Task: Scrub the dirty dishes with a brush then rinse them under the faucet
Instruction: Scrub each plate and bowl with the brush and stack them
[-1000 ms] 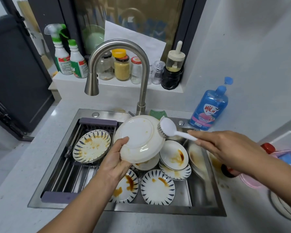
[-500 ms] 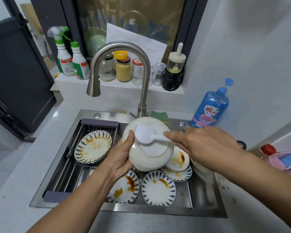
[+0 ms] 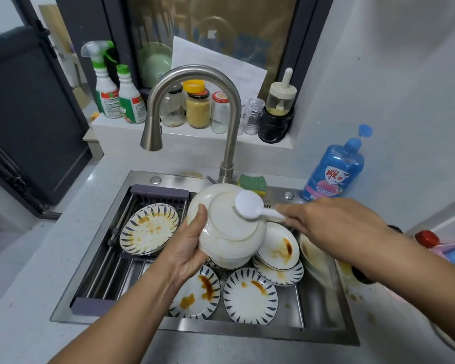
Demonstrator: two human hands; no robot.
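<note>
Two btls (image 3: 108,101) on sill (image 3: 195,136) behind faucet (image 3: 231,132); steel sink (image 3: 221,330), pale counter (image 3: 24,298).

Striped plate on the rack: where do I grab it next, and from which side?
Take the striped plate by its near rim, coming from the left over the rack. It lies face up, tilted on the bars, so that edge looks raised enough for fingers beneath and a thumb on top. The right side is crowded by the left hand holding the white dish.
</note>
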